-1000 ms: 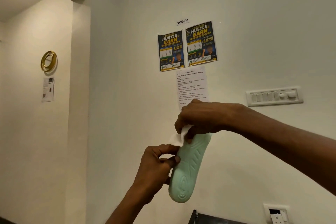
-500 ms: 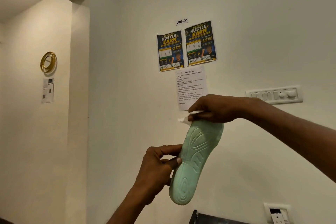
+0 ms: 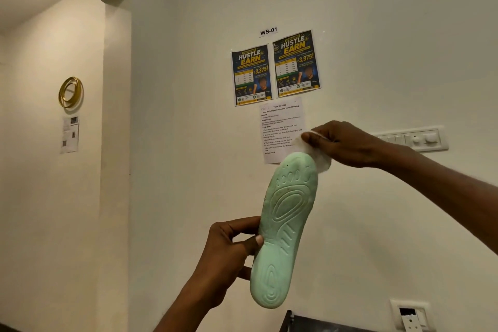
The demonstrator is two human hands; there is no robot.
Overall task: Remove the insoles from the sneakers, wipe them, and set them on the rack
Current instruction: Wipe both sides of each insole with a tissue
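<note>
One big wall fills the view. It is smooth and cream.

One insole is held up in the air in front of the wall, standing almost straight up with its toe end on top. It is pale green, soft-looking foam, long with round ends. Curved lines and little ovals are pressed into it.

There are two hands. The left hand holds the lower half of the insole by its left edge, with the thumb on the front and the curled fingers behind. The right hand pinches one white wipe in bent fingers. The wipe is thin and crumpled, and it touches the right side of the toe tip.

Two shiny dark posters with yellow words hang side by side. Below them hangs one white sheet of small print. One long white switch plate is to the right. One gold ring hangs far left. One white plug socket sits low on the right. One tiny label reads WS-01.

A moment ago the right hand and wipe covered the toe end. Now they have slid off to the right, and the whole insole shows. The left hand's hold is the same.
</note>
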